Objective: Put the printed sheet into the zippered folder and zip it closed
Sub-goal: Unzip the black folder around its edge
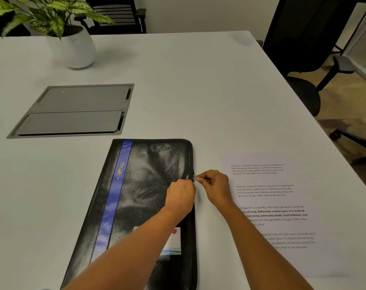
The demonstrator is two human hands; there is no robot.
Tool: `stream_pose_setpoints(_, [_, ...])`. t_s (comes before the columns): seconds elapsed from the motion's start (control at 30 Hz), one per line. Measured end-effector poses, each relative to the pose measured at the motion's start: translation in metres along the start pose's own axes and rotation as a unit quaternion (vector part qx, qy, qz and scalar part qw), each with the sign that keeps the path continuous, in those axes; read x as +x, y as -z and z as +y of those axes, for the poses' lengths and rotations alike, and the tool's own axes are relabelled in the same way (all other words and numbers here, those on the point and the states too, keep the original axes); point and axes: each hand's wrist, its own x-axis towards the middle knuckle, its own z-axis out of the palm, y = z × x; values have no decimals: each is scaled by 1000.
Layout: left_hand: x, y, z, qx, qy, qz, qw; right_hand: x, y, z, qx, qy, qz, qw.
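Black and faintly glossy, the folder [148, 168] lies flat on the white surface [198, 91], its long side running away from the person. A blue stripe [117, 195] runs down its left part, and a small label [173, 241] sits on the near part of the cover, half hidden by a forearm.

Both hands meet at the folder's right edge, about halfway along it. The left hand [181, 197] rests on the cover with its fingers curled onto that edge, gripping it. The right hand [214, 185] sits just beside it, off the folder, with thumb and forefinger pinching the small metal zipper pull [194, 176]. The 2 hands are almost touching at the pull. A ring shows on the right hand.

Just right of the folder, the sheet [272, 206] lies flat on the surface, outside the folder. It carries 4 blocks of printed text, the 3rd partly in bold. The right forearm crosses over its left margin.

Farther back on the left, a grey hatch [77, 110] with 2 flaps is set into the surface. Beyond it stands a leafy plant in a white pot [77, 49]. A black chair [303, 59] stands off the right edge of the surface, and another chair [119, 13] stands behind its far edge.
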Motion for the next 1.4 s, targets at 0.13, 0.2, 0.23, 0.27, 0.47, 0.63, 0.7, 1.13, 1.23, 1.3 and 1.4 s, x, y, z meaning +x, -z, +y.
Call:
stream_pose_setpoints(0.13, [0, -1, 0, -18, 3, 0, 1000, -4, 0, 3, -2, 16, -8, 1000])
stream_pose_setpoints(0.2, [-1, -1, -1, -54, 15, 11, 998, -5, 0, 3, -9, 19, -12, 1000])
stream_pose_setpoints(0.23, [0, 0, -2, -83, 23, 19, 996, -5, 0, 2, -14, 20, -14, 1000])
stream_pose_setpoints(0.27, [0, 1, -4, -116, 30, 25, 993, -5, 0, 2, -20, 20, -15, 1000])
stream_pose_setpoints(0.47, [-6, -3, -46, -109, 26, 183, 977, 1, -2, 2, -110, 40, -54, 992])
stream_pose_setpoints(0.63, [-11, -19, -88, -82, 76, 104, 988, 13, 3, -5, -245, 92, -189, 947])
stream_pose_setpoints(0.7, [-10, -23, -92, -82, 74, 102, 989, 20, 10, -10, -283, 103, -243, 922])
stream_pose_setpoints(1.13, [-10, -25, -86, -73, 122, 102, 985, 37, 31, -10, -217, 141, -362, 896])
stream_pose_setpoints(1.23, [-10, -25, -84, -65, 130, 99, 984, 33, 30, -9, -210, 145, -355, 899])
stream_pose_setpoints(1.3, [-9, -26, -83, -66, 135, 99, 984, 31, 29, -8, -212, 142, -352, 901])
stream_pose_setpoints(1.4, [-8, -26, -82, -64, 138, 99, 983, 27, 27, -5, -222, 143, -348, 900])
